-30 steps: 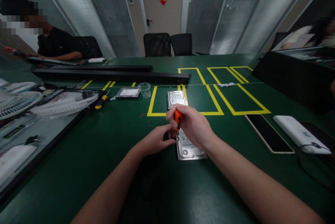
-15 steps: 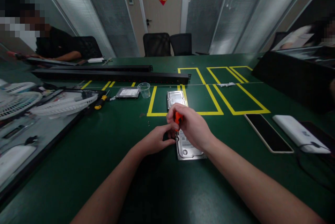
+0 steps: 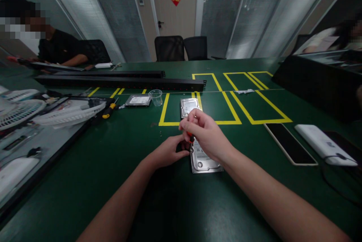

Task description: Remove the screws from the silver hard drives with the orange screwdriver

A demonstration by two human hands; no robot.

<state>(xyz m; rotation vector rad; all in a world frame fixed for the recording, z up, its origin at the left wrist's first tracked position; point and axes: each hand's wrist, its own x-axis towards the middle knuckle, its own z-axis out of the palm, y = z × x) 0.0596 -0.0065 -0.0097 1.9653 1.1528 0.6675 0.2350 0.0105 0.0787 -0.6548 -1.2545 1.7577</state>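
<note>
My right hand [image 3: 207,134] is closed around a screwdriver [image 3: 190,136] with an orange-red and black handle. The tool stands roughly upright, its tip at the left edge of a silver hard drive [image 3: 207,164] lying on the table. My left hand [image 3: 166,151] grips that same edge with thumb and fingers, close against the screwdriver's shaft; the exact contact of its fingertips is partly hidden. Beyond my right hand lies a second silver hard drive [image 3: 189,105]. Several tiny screws [image 3: 161,134] are scattered left of the hands.
A third hard drive [image 3: 138,100] and a clear plastic cup [image 3: 156,98] stand left of centre, near a yellow-black screwdriver [image 3: 109,109]. Long black bars [image 3: 121,82] lie behind. A phone [image 3: 290,144] and white power bank [image 3: 325,144] are right; fan parts [image 3: 70,114] left. Two people sit across.
My right hand has shifted its fingers on the screwdriver handle, now covering more of it, with the wrist turned slightly. The left hand and the hard drive have stayed put.
</note>
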